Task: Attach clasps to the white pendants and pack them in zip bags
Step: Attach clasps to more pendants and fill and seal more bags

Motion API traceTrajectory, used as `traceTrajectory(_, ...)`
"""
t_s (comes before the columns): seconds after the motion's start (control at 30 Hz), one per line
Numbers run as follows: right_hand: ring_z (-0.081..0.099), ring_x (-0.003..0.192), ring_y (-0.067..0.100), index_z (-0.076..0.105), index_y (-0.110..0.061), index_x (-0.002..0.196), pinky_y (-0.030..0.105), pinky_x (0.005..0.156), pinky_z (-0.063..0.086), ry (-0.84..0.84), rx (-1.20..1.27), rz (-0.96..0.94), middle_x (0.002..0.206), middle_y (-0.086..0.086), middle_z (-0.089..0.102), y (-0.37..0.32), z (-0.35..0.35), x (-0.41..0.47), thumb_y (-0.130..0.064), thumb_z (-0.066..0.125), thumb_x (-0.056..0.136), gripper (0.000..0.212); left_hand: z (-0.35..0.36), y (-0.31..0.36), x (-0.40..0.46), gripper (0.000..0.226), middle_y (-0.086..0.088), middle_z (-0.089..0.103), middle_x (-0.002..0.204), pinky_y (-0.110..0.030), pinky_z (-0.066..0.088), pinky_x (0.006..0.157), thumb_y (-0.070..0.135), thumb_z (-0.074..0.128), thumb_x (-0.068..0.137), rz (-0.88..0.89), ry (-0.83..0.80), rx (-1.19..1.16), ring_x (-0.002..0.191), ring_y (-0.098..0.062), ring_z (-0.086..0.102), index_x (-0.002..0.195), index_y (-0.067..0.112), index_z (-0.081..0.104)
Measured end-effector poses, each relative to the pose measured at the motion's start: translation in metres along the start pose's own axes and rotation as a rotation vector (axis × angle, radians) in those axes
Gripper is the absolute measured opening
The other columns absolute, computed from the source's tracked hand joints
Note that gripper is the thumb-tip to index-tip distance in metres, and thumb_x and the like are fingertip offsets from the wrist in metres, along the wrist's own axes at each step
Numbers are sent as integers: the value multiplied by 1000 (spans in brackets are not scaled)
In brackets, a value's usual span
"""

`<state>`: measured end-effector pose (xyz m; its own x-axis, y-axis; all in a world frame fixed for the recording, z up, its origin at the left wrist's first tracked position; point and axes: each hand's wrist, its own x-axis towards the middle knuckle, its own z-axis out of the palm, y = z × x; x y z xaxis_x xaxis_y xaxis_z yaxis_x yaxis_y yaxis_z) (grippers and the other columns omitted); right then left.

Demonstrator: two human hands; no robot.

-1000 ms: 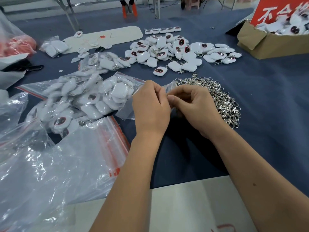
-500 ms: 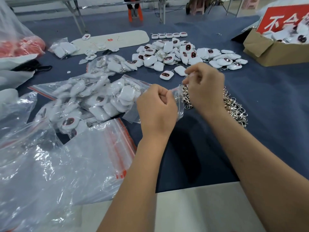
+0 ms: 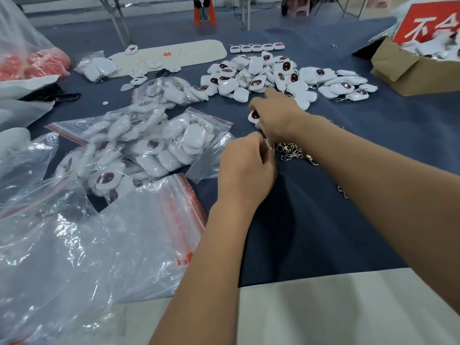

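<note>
The right hand (image 3: 276,115) grips a white pendant (image 3: 254,116) mid-counter, probably fetched for bagging; the left hand (image 3: 245,168) pinches the small zip bag (image 3: 211,160) open beside the clasps (image 3: 295,151).

Red sign (image 3: 433,23) at 1 o'clock, standing in the cardboard box (image 3: 408,70): white character "不" legible, the next character cut off. Red marks on the white board (image 3: 169,54) at 11 o'clock are too small to read.

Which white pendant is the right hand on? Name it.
The lone pendant under the right hand, lying apart from the pendant heap behind it.
</note>
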<state>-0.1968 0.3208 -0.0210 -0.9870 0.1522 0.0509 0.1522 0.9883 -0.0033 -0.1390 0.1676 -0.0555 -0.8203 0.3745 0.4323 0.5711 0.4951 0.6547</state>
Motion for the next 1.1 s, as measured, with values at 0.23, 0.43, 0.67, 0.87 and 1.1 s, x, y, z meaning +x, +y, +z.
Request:
traceTrajectory(0.23, 53, 93, 33, 55, -5, 101, 36, 74, 34, 282, 206, 25, 105, 16, 55, 10, -7, -45, -15, 51, 103, 12, -1, 3, -1, 18, 2, 62, 66, -41, 46, 67, 18, 66, 88, -41, -4, -2, 68, -23, 57, 73, 13, 58)
traceTrajectory(0.43, 43, 49, 12, 50, -8, 97, 24, 46, 37, 449, 1354, 273, 57, -1, 55, -10, -1, -115, -35, 45, 108, 30, -3, 4, -2, 22, 4, 61, 68, -39, 48, 69, 25, 76, 84, -70, 9, 6, 72, -20, 58, 77, 15, 57)
traceTrajectory(0.67, 57, 47, 11, 48, -8, 99, 17, 39, 37, 350, 1715, 204, 61, 10, 57, -21, 15, -141, -17, 41, 110, 15, -1, 6, -3, 29, 6, 58, 67, -30, 39, 61, 30, 81, 80, -63, 34, 47, 69, -18, 55, 78, 16, 56)
traceTrajectory(0.87, 43, 48, 15, 51, -7, 91, 18, 41, 31, 344, 1692, 173, 65, 12, 52, -21, 17, -140, -13, 43, 108, 20, -2, 6, -2, 13, 5, 62, 67, -40, 51, 71, 17, 70, 84, -96, 32, 34, 71, -22, 59, 77, 15, 59)
traceTrajectory(1.1, 37, 49, 16, 50, -10, 91, 19, 41, 29, 354, 1672, 165, 69, 16, 46, -21, 18, -140, -13, 43, 108, 19, -1, 6, -1, 9, 5, 62, 65, -36, 51, 68, 13, 65, 85, -148, 61, 8, 68, -19, 60, 78, 15, 60)
